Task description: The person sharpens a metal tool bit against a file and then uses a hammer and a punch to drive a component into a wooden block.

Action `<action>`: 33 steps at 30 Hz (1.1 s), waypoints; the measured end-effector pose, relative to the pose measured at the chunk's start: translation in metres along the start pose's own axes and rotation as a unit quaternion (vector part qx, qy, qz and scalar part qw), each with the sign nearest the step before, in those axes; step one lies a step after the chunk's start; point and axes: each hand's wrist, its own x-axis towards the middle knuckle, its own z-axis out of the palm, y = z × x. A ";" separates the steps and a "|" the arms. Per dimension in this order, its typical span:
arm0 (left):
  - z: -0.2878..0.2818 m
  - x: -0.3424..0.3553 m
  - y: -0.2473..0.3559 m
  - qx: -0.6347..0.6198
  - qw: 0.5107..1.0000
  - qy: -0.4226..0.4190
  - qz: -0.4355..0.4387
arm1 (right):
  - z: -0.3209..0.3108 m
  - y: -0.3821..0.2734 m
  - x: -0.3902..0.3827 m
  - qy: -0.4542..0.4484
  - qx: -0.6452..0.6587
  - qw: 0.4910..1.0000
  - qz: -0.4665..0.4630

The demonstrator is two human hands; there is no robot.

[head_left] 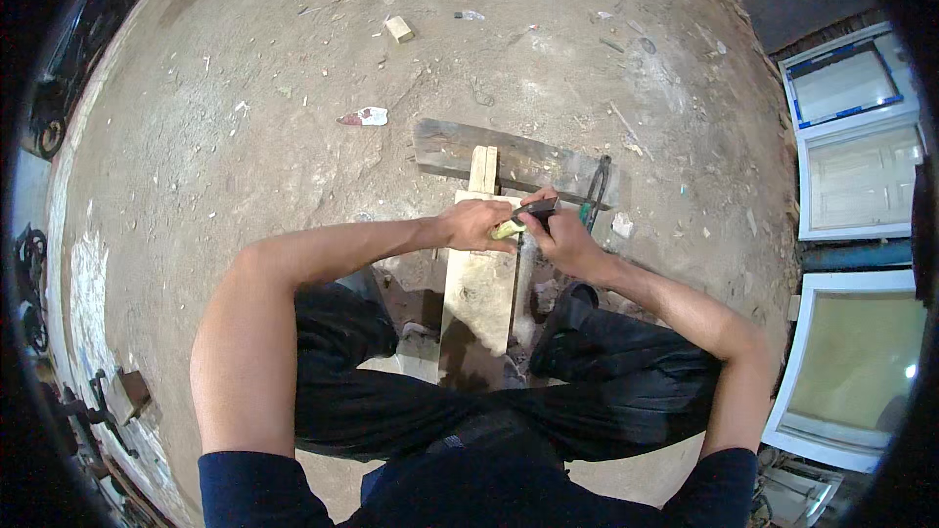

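A pale wooden board [479,298] lies lengthwise between my knees, its far end under my hands. My left hand [479,225] rests over the board with its fingers bent around a small yellow-green thing [505,231], whose kind I cannot make out. Just right of it, my right hand [562,238] is closed on a dark, flat-sided tool [537,208] tilted over the board. The two hands almost meet, and the fingers partly hide both things. A narrow light wooden strip [483,170] sticks out beyond the board's far end.
A weathered grey plank [509,158] lies crosswise beyond the board. Long-handled dark pincers [598,191] rest at its right end. A small wood block [399,29] and scraps lie on the dusty floor. White-framed panels [851,362] stand along the right; dark metal parts line the left.
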 end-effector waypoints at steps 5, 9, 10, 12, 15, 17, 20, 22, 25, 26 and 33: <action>0.004 0.004 -0.002 -0.040 0.999 -0.002 0.036 | -0.005 -0.007 -0.001 -0.002 0.004 1.000 -0.008; 0.005 0.004 -0.016 -0.049 0.996 -0.052 0.049 | -0.003 -0.018 0.002 0.027 0.056 0.998 -0.001; 0.005 0.007 -0.014 -0.064 0.995 -0.053 0.058 | -0.003 -0.014 0.000 0.032 0.046 0.998 -0.005; 0.003 0.012 -0.011 -0.095 0.991 -0.055 0.075 | -0.003 -0.004 -0.005 0.025 0.014 1.000 -0.011; 0.001 0.014 -0.011 -0.056 0.993 -0.056 0.084 | -0.003 -0.006 -0.005 0.034 0.003 0.999 -0.041; -0.006 0.018 -0.004 -0.076 0.992 -0.081 0.065 | -0.004 -0.003 -0.007 0.043 0.008 0.998 -0.038; -0.011 0.018 -0.003 -0.097 0.988 -0.107 0.054 | -0.004 -0.006 -0.005 0.038 0.032 0.999 -0.017; -0.014 0.020 -0.003 -0.123 0.981 -0.142 0.049 | -0.008 -0.014 -0.004 0.039 0.071 0.996 -0.023; -0.018 0.024 -0.005 -0.170 0.964 -0.203 0.038 | -0.006 -0.010 -0.005 0.037 0.039 0.998 -0.028; -0.016 0.023 -0.009 -0.177 0.961 -0.210 0.036 | -0.007 -0.013 -0.005 0.030 0.059 0.998 -0.015; -0.005 0.016 -0.001 -0.125 0.986 -0.104 0.023 | -0.017 -0.016 -0.008 -0.005 0.081 0.995 0.054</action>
